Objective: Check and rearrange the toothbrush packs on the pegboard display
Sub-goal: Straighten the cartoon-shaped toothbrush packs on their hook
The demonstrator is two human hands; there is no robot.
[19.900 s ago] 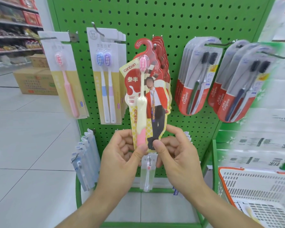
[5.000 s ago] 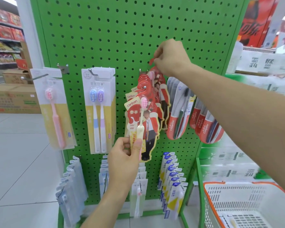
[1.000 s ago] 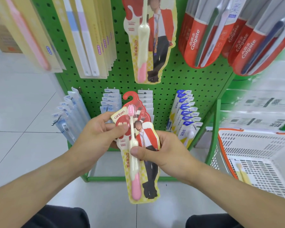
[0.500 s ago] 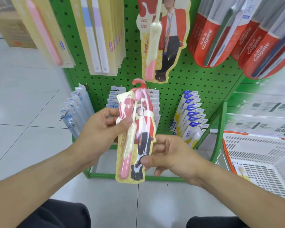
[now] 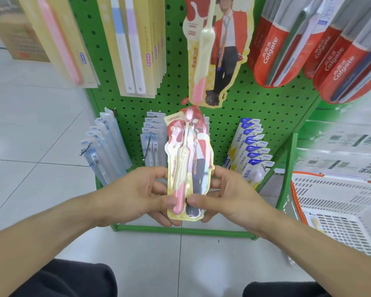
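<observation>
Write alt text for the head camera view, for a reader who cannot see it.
Both hands, left hand and right hand, pinch the lower end of a canban toothbrush pack held upright before a green pegboard. More toothbrush packs hang above and behind it, red Colgate packs at upper right, and a white basket stands at right.

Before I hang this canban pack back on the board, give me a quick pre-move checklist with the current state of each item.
1. Red and cream canban toothbrush pack held by both hands: ok, left hand and right hand pinch its lower end.
2. Pack upright, hook end on top: ok.
3. Pack's red hook intact: cannot tell, blurred.
4. Matching hanging canban pack marks the target row on the green pegboard: ok.
5. Free peg space there: cannot tell, peg out of frame.
</observation>
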